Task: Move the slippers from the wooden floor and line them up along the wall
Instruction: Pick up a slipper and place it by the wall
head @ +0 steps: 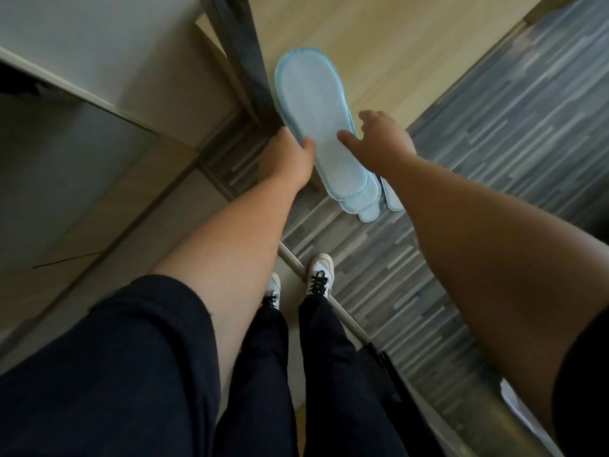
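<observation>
Nearest, two white shoes stand at the metal strip where pale floor meets the grey carpet. Above them both arms reach forward. The left hand pinches the near-left edge of a stack of blue slippers, thumb on top, fingers underneath and out of sight. The right hand rests its thumb on the stack's right edge; its other fingers look loosely spread past the edge, so it steadies more than it grips.

The stack hangs in the air, soles up, over the line between carpet and wooden floor, just beside the dark post at the wall.

To do this well, I would keep the left pinch firm, peel off one slipper at a time with the right hand, and set each flat with one end against the wall, evenly spaced.

Count: at least three staggered ends show at the stack's near tip, possibly four; one more pale piece peeks out behind the right wrist.
</observation>
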The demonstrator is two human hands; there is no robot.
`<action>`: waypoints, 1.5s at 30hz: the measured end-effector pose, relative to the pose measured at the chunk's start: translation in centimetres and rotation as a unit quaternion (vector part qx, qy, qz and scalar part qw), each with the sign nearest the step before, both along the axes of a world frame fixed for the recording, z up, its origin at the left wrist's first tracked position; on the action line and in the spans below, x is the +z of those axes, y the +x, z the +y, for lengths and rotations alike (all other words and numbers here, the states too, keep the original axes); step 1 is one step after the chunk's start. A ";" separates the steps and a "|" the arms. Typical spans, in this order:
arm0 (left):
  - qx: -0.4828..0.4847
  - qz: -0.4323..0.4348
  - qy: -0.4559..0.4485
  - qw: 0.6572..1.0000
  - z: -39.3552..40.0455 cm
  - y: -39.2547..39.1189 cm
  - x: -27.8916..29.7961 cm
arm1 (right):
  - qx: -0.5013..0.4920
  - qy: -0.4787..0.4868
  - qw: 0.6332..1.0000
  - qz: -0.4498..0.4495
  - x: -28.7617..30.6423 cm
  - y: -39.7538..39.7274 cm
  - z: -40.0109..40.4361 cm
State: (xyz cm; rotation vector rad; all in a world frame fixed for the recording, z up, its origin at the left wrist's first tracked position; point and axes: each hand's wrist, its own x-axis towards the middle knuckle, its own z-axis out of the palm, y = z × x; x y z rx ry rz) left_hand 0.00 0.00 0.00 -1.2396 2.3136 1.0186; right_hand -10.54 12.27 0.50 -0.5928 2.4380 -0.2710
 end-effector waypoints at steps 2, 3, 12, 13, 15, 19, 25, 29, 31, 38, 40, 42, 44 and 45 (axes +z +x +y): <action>0.059 -0.010 0.029 0.998 -0.2 -0.8 -0.6 | -0.013 0.008 1.000 -0.022 -0.5 -0.8 -0.5; 0.074 -0.008 0.037 0.997 -0.4 -1.1 -1.1 | -0.022 0.009 0.999 -0.032 -0.9 -1.0 -0.6; 0.127 0.023 0.056 0.990 -0.6 -2.0 -2.9 | -0.062 -0.009 0.996 -0.058 -1.7 -1.8 -1.1; 0.134 0.025 0.060 0.989 -0.6 -2.1 -2.9 | -0.067 -0.013 0.996 -0.061 -1.8 -1.9 -1.2; 0.154 0.028 0.074 0.985 -0.7 -2.5 -2.9 | -0.078 -0.023 0.995 -0.065 -1.8 -2.1 -1.3; 0.187 0.049 0.099 0.976 -0.6 -3.2 -2.8 | -0.114 -0.050 0.989 -0.078 -1.8 -2.6 -1.3; 0.217 0.081 0.140 0.963 -0.5 -3.6 -1.9 | -0.160 -0.079 0.979 -0.096 -0.8 -3.4 -1.1; 0.250 0.099 0.156 0.951 -0.3 -3.3 -0.8 | -0.208 -0.110 0.964 -0.127 0.4 -3.5 -0.3; 0.255 0.104 0.166 0.947 -0.1 -3.0 0.4 | -0.223 -0.122 0.956 -0.144 1.2 -3.4 0.0; 0.257 0.113 0.162 0.946 0.5 -0.1 3.0 | -0.249 -0.147 0.939 -0.187 3.9 -1.2 0.8; 0.258 0.109 0.166 0.946 0.9 1.3 3.3 | -0.250 -0.139 0.938 -0.197 4.1 0.0 0.9; 0.264 0.108 0.171 0.943 1.2 3.4 3.5 | -0.250 -0.127 0.936 -0.213 4.4 1.9 1.3; 0.273 0.106 0.174 0.940 1.3 5.8 3.6 | -0.256 -0.119 0.931 -0.233 4.4 4.1 1.4; 0.280 0.107 0.176 0.938 1.2 7.1 3.6 | -0.256 -0.116 0.929 -0.241 4.4 5.3 1.2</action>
